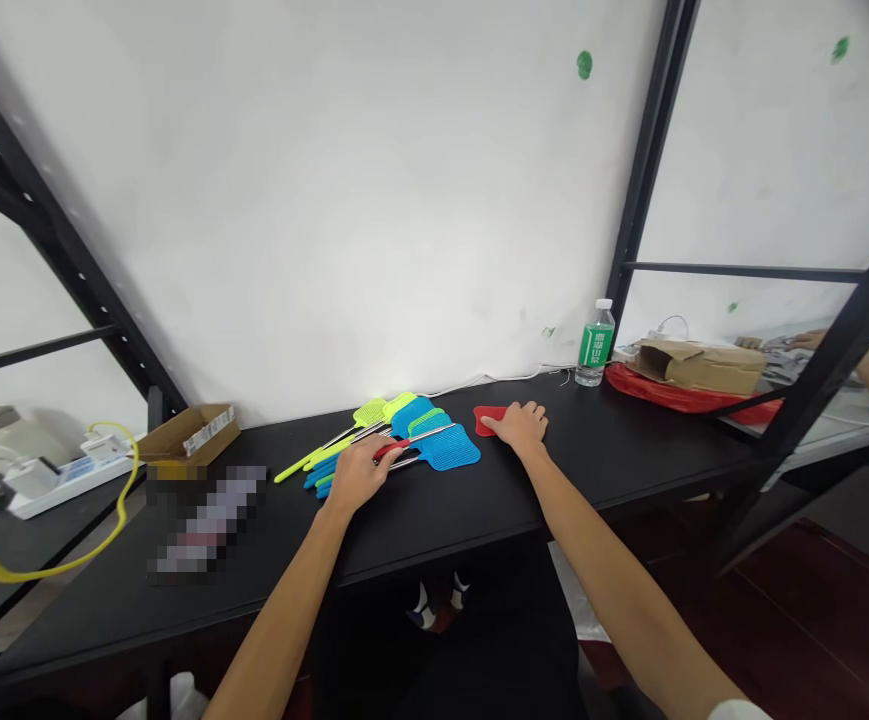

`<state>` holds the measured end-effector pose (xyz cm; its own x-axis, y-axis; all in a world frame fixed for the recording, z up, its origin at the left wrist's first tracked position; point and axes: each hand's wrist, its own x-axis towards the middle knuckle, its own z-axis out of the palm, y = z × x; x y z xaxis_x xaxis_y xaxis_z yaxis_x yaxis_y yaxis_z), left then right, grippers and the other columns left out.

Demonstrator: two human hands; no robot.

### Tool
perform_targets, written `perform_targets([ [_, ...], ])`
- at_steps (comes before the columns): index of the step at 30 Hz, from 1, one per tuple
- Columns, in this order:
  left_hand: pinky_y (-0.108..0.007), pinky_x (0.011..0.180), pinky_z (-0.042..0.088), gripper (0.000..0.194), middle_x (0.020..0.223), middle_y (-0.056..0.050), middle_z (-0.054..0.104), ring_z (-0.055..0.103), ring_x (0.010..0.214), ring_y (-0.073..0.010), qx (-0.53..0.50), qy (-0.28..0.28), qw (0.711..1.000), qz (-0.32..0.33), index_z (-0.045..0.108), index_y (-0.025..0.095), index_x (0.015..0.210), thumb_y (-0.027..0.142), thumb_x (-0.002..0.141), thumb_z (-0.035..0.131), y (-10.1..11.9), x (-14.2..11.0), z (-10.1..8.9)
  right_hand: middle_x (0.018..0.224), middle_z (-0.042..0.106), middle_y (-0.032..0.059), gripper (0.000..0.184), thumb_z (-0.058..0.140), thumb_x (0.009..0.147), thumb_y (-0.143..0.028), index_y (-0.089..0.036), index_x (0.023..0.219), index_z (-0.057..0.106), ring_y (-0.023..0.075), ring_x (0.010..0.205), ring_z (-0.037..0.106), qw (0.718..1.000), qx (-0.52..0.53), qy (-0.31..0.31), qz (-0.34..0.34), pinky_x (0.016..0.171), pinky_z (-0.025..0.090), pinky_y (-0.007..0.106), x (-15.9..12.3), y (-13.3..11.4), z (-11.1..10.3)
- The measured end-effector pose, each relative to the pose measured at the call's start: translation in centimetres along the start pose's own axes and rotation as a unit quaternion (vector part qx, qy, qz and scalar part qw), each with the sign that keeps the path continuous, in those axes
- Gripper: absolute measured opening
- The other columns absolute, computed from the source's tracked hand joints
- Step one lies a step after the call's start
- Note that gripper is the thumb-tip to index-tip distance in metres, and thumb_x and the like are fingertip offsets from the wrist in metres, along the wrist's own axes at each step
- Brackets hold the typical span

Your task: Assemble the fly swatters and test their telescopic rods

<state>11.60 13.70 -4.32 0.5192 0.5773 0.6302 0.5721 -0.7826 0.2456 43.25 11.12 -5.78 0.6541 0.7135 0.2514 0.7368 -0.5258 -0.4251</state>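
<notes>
My left hand (357,472) is closed round the red handle (387,449) of a fly swatter, with its thin metal rod (431,433) pointing right. Under the rod lies a pile of blue fly swatters (453,448) and yellow-green fly swatters (369,412), heads to the right and handles to the left. My right hand (522,428) grips a red fly swatter head (484,418) low against the black table, thumb across it and part of it hidden. A small gap shows between rod tip and red head; whether they are joined I cannot tell.
A water bottle (595,345) stands by the wall at the back right. Further right are a cardboard box (711,367) and a red bag (674,391). To the left are an open carton (192,437), a power strip (78,482), a yellow cable (125,505) and a pixelated item (213,520).
</notes>
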Motion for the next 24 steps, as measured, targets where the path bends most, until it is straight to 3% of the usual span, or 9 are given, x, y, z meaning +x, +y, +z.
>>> perform_targets([
  [4,-0.03,0.074,0.047,0.032,0.098,-0.005,0.073,0.066,0.086,-0.0202,0.001,0.002,1.0,0.0,0.07,0.023,0.1,0.046,0.095,0.048,-0.1,0.0,0.0,0.123,0.054,0.0286,0.08,0.071,0.067,-0.065,-0.005,0.117,0.059,0.0412,0.119,0.048,0.999,0.038,0.009,0.016,0.096,0.038,0.048,0.5,0.2,-0.2],
  [11,-0.031,0.07,0.047,0.035,0.096,-0.006,0.073,0.066,0.082,-0.0204,0.006,-0.002,1.0,-0.005,0.07,0.022,0.101,0.047,0.095,0.047,-0.1,0.0,0.0,0.108,0.067,0.0144,0.041,0.047,0.091,-0.045,-0.019,0.123,0.051,0.0308,0.102,0.063,0.971,0.236,0.026,-0.009,0.085,0.045,0.038,1.0,0.1,-0.5],
  [14,-0.03,0.071,0.047,0.035,0.097,-0.006,0.073,0.066,0.082,-0.0204,0.007,0.0,1.0,-0.005,0.07,0.022,0.102,0.048,0.095,0.047,-0.2,0.0,0.0,0.109,0.068,0.0125,0.038,0.042,0.092,-0.039,-0.019,0.124,0.048,0.0294,0.102,0.064,0.959,0.28,0.04,0.0,0.086,0.045,0.036,0.9,-0.3,-0.3],
  [20,-0.03,0.071,0.047,0.034,0.094,-0.005,0.073,0.065,0.081,-0.0199,0.015,-0.002,1.0,-0.008,0.07,0.022,0.101,0.047,0.095,0.048,-0.3,-0.1,0.1,0.114,0.067,0.0135,0.042,0.041,0.088,-0.036,-0.017,0.125,0.048,0.0288,0.105,0.063,0.929,0.345,0.103,0.08,0.088,0.044,0.034,1.4,0.2,-0.6],
  [22,-0.03,0.072,0.047,0.034,0.094,-0.005,0.073,0.065,0.081,-0.02,0.015,-0.003,1.0,-0.008,0.07,0.022,0.102,0.047,0.095,0.048,-0.3,-0.1,0.1,0.112,0.068,0.0127,0.041,0.043,0.086,-0.037,-0.017,0.121,0.053,0.0287,0.103,0.063,0.925,0.356,0.118,0.064,0.087,0.045,0.034,1.7,0.5,-0.7],
  [24,-0.03,0.072,0.047,0.034,0.096,-0.006,0.073,0.065,0.083,-0.0204,0.01,-0.002,1.0,-0.007,0.07,0.023,0.102,0.046,0.095,0.047,-0.2,0.0,0.1,0.105,0.07,0.0111,0.037,0.045,0.085,-0.041,-0.018,0.11,0.06,0.0279,0.097,0.064,0.922,0.374,0.099,0.004,0.084,0.046,0.033,1.8,0.5,-0.5],
])
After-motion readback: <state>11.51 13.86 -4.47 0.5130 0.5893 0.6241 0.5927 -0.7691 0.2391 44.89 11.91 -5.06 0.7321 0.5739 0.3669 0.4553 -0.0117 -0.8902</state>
